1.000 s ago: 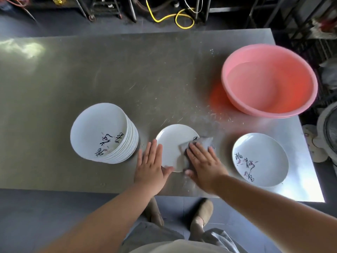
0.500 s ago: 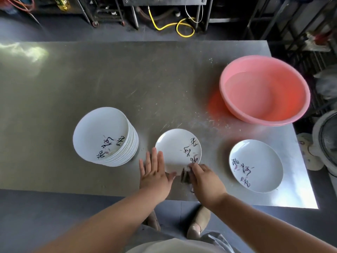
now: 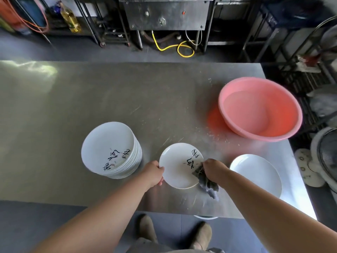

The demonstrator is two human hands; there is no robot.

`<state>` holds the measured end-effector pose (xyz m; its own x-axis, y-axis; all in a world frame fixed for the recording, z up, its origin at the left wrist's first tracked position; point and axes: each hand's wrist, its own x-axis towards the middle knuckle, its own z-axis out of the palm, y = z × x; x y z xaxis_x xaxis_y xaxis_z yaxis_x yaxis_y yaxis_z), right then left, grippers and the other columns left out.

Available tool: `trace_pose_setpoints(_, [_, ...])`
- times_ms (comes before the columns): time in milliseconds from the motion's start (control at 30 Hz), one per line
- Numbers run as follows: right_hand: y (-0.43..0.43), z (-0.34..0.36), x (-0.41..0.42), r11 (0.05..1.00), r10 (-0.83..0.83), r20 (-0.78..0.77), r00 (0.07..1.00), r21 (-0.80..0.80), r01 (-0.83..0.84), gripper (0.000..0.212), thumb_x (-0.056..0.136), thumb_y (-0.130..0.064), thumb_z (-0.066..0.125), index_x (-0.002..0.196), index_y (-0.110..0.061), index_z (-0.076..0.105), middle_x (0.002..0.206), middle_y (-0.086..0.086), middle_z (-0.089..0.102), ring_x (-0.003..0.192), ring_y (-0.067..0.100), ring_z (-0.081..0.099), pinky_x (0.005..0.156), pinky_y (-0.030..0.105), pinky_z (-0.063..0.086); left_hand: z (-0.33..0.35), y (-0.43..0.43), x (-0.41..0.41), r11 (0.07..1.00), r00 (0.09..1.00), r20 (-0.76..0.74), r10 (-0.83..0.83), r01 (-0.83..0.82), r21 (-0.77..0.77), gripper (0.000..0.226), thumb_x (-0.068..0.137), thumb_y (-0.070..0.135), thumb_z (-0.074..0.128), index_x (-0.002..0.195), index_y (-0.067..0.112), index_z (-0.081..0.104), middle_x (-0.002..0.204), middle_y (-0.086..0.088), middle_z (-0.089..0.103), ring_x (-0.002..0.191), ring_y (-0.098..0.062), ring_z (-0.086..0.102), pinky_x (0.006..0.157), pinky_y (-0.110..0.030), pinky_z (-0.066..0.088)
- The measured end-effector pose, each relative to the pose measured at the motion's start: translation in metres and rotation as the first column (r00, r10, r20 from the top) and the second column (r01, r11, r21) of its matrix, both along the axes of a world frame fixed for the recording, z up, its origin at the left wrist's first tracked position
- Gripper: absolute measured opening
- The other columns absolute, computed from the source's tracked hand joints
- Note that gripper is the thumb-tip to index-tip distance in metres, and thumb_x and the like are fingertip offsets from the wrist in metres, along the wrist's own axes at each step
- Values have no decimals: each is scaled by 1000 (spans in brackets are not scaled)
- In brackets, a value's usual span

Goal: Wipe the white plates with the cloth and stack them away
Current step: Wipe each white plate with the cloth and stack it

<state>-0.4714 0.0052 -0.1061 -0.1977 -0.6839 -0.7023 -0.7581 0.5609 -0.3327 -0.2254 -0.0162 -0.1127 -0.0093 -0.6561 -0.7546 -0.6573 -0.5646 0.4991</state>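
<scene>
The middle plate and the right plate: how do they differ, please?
The middle plate is gripped at its rim by the left hand, the right hand holding the cloth at its edge; the right plate lies untouched. The middle plate shows black writing; the right plate's visible part shows none. Both are white and round.

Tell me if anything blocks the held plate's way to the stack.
Nothing visible does. The left hand grips the plate by its left rim; only bare table lies between it and the stack. The right hand holds the cloth on the opposite side.
</scene>
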Motion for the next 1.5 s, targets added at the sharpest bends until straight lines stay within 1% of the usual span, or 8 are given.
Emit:
trace_pose_setpoints(267, [5,75,-5,833,-163,268,950,-479,278,28,107,-30,31,94,-26,55,70,4,72,53,31,66,49,36,55,75,-12,-12,943,904,-312,291,-326,-66,60,103,73,18,123,26,50,81,-9,80,68,-26,73,58,-28,45])
trace_pose_setpoints(367, [10,112,-3,665,-80,458,885,-637,390,23,105,-43,34,99,-33,55,71,-5,73,47,17,67,44,32,50,119,-15,-16,851,631,-613,476,-508,138,89,97,80,20,149,9,38,103,-16,80,88,-29,79,66,-32,56])
trace_pose_setpoints(533, [17,153,-5,409,196,286,938,-893,187,28,111,-34,35,125,-46,57,86,-16,69,69,14,71,60,15,52,171,-6,-4,736,165,-832,529,-577,354,40,95,21,62,134,15,61,145,-9,63,114,-23,69,91,-35,55])
trace_pose_setpoints(700, [13,172,-17,435,-35,288,957,-858,274,32,112,-22,39,139,-37,48,91,-33,69,77,-2,69,67,15,47,205,-14,13,865,219,-928,302,-473,170,45,99,15,54,143,17,64,143,-8,66,128,-23,66,92,-36,61])
trace_pose_setpoints(867, [11,223,1,230,-69,331,941,-913,338,37,110,-42,36,144,-41,51,123,-37,62,111,-11,61,92,24,51,227,-20,5,888,242,-955,173,-458,45,47,98,13,53,144,21,60,148,-10,62,129,-28,64,92,-46,60])
trace_pose_setpoints(967, [25,238,33,285,317,93,944,-958,-1,47,111,-51,30,156,-40,40,152,-24,51,142,3,47,112,23,42,241,-19,-5,905,194,-976,98,-425,6,49,101,11,49,149,18,51,147,-16,61,129,-32,64,95,-49,59])
trace_pose_setpoints(1100, [28,239,56,224,404,-482,778,-772,-595,83,105,-69,18,167,-13,16,176,2,5,162,30,-3,126,64,13,260,-12,-15,922,137,-989,50,-387,-6,41,103,12,53,142,19,59,144,-17,63,130,-30,64,96,-45,60])
trace_pose_setpoints(1500, [25,262,44,165,293,-608,737,-728,-666,91,101,-73,18,165,-7,22,175,10,10,161,38,5,124,63,14,288,-19,-10,900,81,-991,-110,-414,-134,45,105,11,46,150,16,52,151,-21,55,139,-37,56,100,-46,56])
